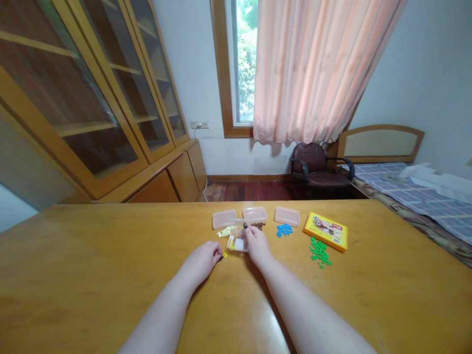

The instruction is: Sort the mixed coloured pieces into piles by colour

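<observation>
My right hand (258, 246) grips the right side of a small clear plastic box (237, 242), tilted above the table, with some yellow bits inside. Just left of it, my left hand (206, 259) rests low over the tabletop, fingers curled together. Small yellow building bricks (225, 254) lie right at its fingertips; whether one is pinched between them is too small to tell. Beyond the clear box are piles of cream bricks (226, 231) and brown bricks (258, 226), the latter partly hidden by my right hand. Blue bricks (284, 230) and green bricks (320, 252) lie farther right.
Along the far side of the wooden table (92, 265) stand a left pinkish clear tray (224, 219), a middle tray (254, 215) and a right tray (287, 217). A yellow cardboard box (326, 232) lies flat behind the green pile. A chair (320, 164) stands past the far edge.
</observation>
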Action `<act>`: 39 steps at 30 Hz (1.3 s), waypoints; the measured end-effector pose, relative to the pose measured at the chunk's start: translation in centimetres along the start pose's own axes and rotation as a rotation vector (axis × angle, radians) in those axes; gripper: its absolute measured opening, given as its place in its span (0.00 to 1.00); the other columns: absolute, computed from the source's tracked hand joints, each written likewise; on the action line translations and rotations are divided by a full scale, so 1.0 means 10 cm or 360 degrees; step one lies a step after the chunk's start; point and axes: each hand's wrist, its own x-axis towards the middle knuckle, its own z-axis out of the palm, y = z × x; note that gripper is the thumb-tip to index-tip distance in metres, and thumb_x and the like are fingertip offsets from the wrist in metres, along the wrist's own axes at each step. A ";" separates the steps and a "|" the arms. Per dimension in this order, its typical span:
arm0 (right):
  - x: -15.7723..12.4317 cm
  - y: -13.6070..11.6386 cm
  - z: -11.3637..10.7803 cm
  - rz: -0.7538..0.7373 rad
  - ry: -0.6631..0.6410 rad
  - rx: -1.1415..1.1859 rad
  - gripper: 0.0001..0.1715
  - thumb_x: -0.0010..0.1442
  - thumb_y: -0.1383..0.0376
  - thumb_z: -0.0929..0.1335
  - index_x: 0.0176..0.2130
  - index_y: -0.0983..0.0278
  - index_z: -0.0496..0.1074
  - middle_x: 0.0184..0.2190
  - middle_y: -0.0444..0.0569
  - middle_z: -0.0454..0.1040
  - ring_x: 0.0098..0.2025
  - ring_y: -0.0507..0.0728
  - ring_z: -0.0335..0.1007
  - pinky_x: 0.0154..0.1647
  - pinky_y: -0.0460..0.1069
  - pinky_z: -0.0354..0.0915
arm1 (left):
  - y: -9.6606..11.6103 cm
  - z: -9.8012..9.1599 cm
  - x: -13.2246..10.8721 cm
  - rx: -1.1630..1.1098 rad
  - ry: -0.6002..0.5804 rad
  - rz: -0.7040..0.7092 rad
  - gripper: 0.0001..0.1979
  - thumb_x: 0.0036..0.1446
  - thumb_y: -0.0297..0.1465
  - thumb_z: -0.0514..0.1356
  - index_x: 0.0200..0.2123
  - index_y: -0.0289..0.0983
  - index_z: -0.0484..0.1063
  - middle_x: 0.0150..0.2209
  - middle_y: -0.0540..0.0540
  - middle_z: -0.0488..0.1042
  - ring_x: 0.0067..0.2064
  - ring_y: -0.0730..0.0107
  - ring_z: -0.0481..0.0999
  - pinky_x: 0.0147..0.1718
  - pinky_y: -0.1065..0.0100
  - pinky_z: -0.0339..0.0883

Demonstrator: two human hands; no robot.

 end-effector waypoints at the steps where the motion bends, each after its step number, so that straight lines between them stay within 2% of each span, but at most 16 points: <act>1: 0.00 0.00 0.00 0.0007 -0.0002 0.0003 0.16 0.53 0.56 0.60 0.27 0.64 0.69 0.26 0.48 0.73 0.28 0.55 0.68 0.28 0.47 0.62 | -0.01 0.01 0.01 0.0017 0.0007 -0.0006 0.04 0.53 0.28 0.55 0.29 0.37 0.69 0.33 0.46 0.74 0.35 0.69 0.71 0.32 0.72 0.57; 10: -0.01 -0.03 -0.01 0.0010 -0.0018 -0.0016 0.16 0.53 0.56 0.61 0.27 0.64 0.69 0.25 0.48 0.74 0.27 0.55 0.69 0.28 0.47 0.62 | -0.05 0.07 0.02 0.0063 0.0030 -0.0019 0.06 0.56 0.29 0.53 0.30 0.37 0.69 0.33 0.46 0.73 0.34 0.68 0.70 0.31 0.71 0.57; 17: 0.03 0.04 0.00 -0.0009 0.0020 -0.0048 0.15 0.53 0.56 0.61 0.25 0.64 0.68 0.23 0.47 0.72 0.27 0.55 0.67 0.27 0.47 0.61 | -0.03 -0.01 0.00 -0.0019 0.0061 0.0003 0.07 0.57 0.29 0.51 0.29 0.37 0.68 0.32 0.47 0.72 0.34 0.68 0.70 0.32 0.70 0.58; 22: 0.03 0.04 0.00 0.0002 0.0015 -0.0008 0.16 0.53 0.56 0.60 0.26 0.64 0.70 0.25 0.47 0.73 0.28 0.55 0.68 0.28 0.46 0.61 | -0.02 -0.09 0.00 -0.0098 0.0227 -0.0044 0.07 0.56 0.30 0.51 0.30 0.37 0.68 0.34 0.47 0.72 0.36 0.68 0.70 0.35 0.69 0.60; 26: -0.02 0.00 0.00 -0.0049 -0.0025 -0.0089 0.16 0.54 0.57 0.61 0.25 0.64 0.69 0.24 0.47 0.72 0.28 0.55 0.67 0.29 0.46 0.60 | 0.05 -0.08 0.00 -0.0213 0.0396 0.0072 0.07 0.57 0.30 0.51 0.32 0.38 0.68 0.36 0.46 0.72 0.39 0.66 0.71 0.39 0.68 0.62; 30: -0.05 -0.02 0.01 -0.0114 -0.0099 -0.0129 0.15 0.55 0.57 0.61 0.26 0.64 0.70 0.25 0.47 0.73 0.29 0.54 0.66 0.30 0.46 0.60 | 0.12 -0.01 0.00 -0.0269 0.0402 0.0190 0.10 0.57 0.29 0.51 0.42 0.38 0.68 0.42 0.45 0.72 0.44 0.66 0.71 0.43 0.67 0.63; 33: -0.03 -0.03 0.00 -0.0097 -0.0040 -0.0101 0.16 0.54 0.57 0.61 0.26 0.64 0.70 0.25 0.47 0.73 0.29 0.54 0.66 0.30 0.46 0.59 | 0.11 -0.01 0.00 -0.0269 0.0424 0.0138 0.15 0.57 0.28 0.52 0.48 0.38 0.65 0.46 0.43 0.71 0.47 0.65 0.71 0.46 0.66 0.63; 35: 0.00 -0.04 -0.02 -0.0053 0.0048 -0.0073 0.17 0.54 0.55 0.60 0.26 0.64 0.69 0.24 0.47 0.72 0.28 0.54 0.66 0.29 0.46 0.59 | 0.09 -0.03 0.00 -0.0214 0.0403 0.0088 0.12 0.57 0.28 0.52 0.44 0.37 0.67 0.44 0.44 0.71 0.45 0.65 0.71 0.45 0.66 0.63; 39: 0.02 -0.05 -0.05 0.0029 0.0106 -0.0019 0.19 0.53 0.52 0.60 0.26 0.63 0.68 0.24 0.47 0.72 0.28 0.55 0.67 0.28 0.47 0.60 | 0.06 -0.07 -0.01 -0.0078 0.0216 0.0079 0.06 0.55 0.28 0.54 0.34 0.39 0.70 0.38 0.46 0.72 0.40 0.66 0.72 0.40 0.68 0.62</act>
